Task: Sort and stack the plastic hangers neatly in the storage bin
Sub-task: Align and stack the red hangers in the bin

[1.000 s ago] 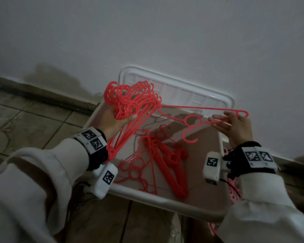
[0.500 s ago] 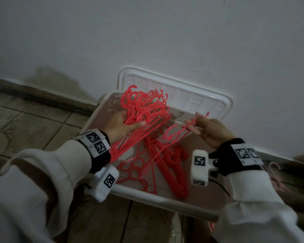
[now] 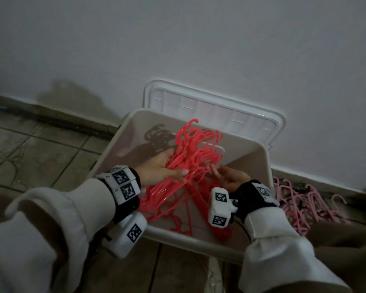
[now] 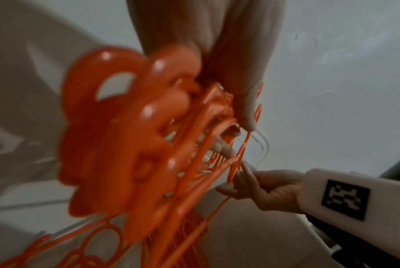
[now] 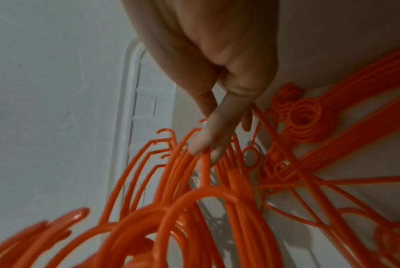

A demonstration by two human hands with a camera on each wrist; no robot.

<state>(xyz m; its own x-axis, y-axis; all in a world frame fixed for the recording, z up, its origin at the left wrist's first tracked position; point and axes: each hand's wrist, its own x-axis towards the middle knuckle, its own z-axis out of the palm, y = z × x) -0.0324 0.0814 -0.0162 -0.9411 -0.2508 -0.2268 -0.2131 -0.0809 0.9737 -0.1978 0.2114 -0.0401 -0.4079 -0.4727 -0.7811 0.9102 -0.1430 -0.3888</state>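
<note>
We are in the gathering step, as we read it: a bunch of red hangers (image 3: 190,153) is held over the storage bin (image 3: 260,163), its hooks fanning up toward 12 o'clock. Our left hand (image 3: 161,169) lies under the bunch at 9 o'clock of it, palm up, thumb laid across the arms, so the fingers cup and hold the lot. Our right hand (image 3: 230,176) comes in from 4 o'clock; in the right wrist view its fingertips (image 5: 203,145) press against the curved shoulders of the bunch, fingers extended rather than wrapped round anything.

More red hangers (image 3: 201,199) lie loose on the bin floor toward 6 o'clock, some aligned, some crossed. The bin lid (image 3: 216,106) leans on the wall behind, at 12 o'clock. A heap of pink hangers (image 3: 304,204) rests on the floor outside the bin at 3 o'clock, not yet sorted in.

The next move, we judge, calls for squaring the hooks so they nest, then lowering the bunch flat onto those already in the bin. Stray hooks could snag crossed arms below.
</note>
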